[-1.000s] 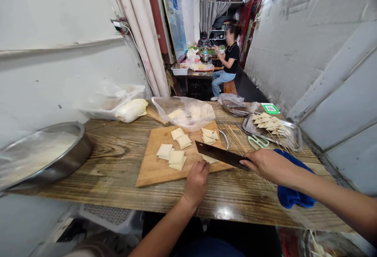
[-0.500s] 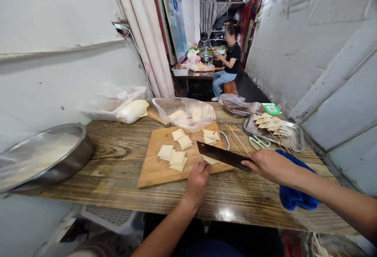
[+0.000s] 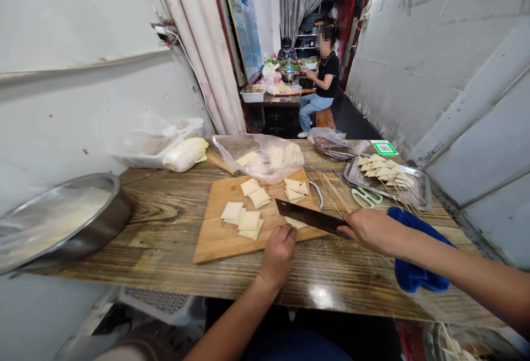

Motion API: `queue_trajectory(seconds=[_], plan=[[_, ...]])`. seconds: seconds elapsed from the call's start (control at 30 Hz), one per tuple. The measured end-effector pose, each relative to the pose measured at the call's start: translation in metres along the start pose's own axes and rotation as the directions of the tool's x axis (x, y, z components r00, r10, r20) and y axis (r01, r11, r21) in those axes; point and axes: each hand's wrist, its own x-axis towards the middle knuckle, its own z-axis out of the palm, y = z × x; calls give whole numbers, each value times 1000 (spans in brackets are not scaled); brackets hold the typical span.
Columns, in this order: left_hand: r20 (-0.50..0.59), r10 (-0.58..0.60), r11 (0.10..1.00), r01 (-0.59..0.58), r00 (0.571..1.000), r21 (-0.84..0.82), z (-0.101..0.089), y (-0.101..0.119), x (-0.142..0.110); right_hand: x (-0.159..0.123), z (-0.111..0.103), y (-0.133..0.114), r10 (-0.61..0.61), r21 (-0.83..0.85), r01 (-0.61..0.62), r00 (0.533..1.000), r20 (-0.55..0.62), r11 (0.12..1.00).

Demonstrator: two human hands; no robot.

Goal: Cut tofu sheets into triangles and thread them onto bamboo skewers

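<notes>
My right hand [image 3: 366, 230] is closed round the handle of a dark cleaver [image 3: 308, 217]. Its blade points left over the front right of a wooden cutting board [image 3: 221, 248] and lies over a pale tofu slice [image 3: 295, 223], hiding part of it. At the near left edge of that slice, my left hand [image 3: 280, 250] has its fingers curled together and pressed against it; the fingertips are partly hidden. Several square tofu slices [image 3: 249, 220] lie in small stacks on the board's left side. Cut triangular pieces [image 3: 295, 189] sit behind the blade.
Behind the board lies a clear bag of slices [image 3: 265, 157]. Bamboo skewers [image 3: 333, 192], green-handled scissors [image 3: 366, 197] and a metal tray [image 3: 422, 190] of skewered triangles are at right, near a blue cloth [image 3: 418, 272]. A cabbage [image 3: 185, 155] and large metal basin [image 3: 111, 206] stand left. A person [image 3: 325, 79] sits beyond.
The view has shifted slightly. Both hands and the cleaver stay almost in place over the slice, with the blade perhaps a touch lower.
</notes>
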Motion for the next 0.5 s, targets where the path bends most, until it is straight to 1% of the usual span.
queue_trajectory(seconds=[0.07, 0.13, 0.2, 0.27, 0.37, 0.43, 0.5], plan=[[-10, 1, 1000, -1, 1000, -1, 1, -1, 0, -2, 5, 0, 9, -3, -9, 1000, -28, 1000], [-23, 3, 1000, -3, 1000, 1, 3, -2, 0, -6, 11, 1, 2, 34, 1, 997, -77, 999], [-35, 5, 1000, -5, 999, 10, 6, -3, -1, -12, 16, 4, 8, 101, 9, 987, -159, 995], [-36, -1, 1000, 2, 999, 19, 7, -3, -1, -18, 18, 7, 73, 163, -30, 961, -267, 986], [17, -5, 998, 4, 1000, 56, 5, -1, 3, -25, 15, 9, 184, 244, -92, 901, -392, 965], [78, 1, 992, -11, 997, 124, 3, 0, 9, -30, 15, 9, 226, 315, -91, 876, -426, 945], [143, -9, 980, -20, 990, 199, 2, 1, 16, -33, 19, 6, 293, 432, -89, 853, -432, 897]])
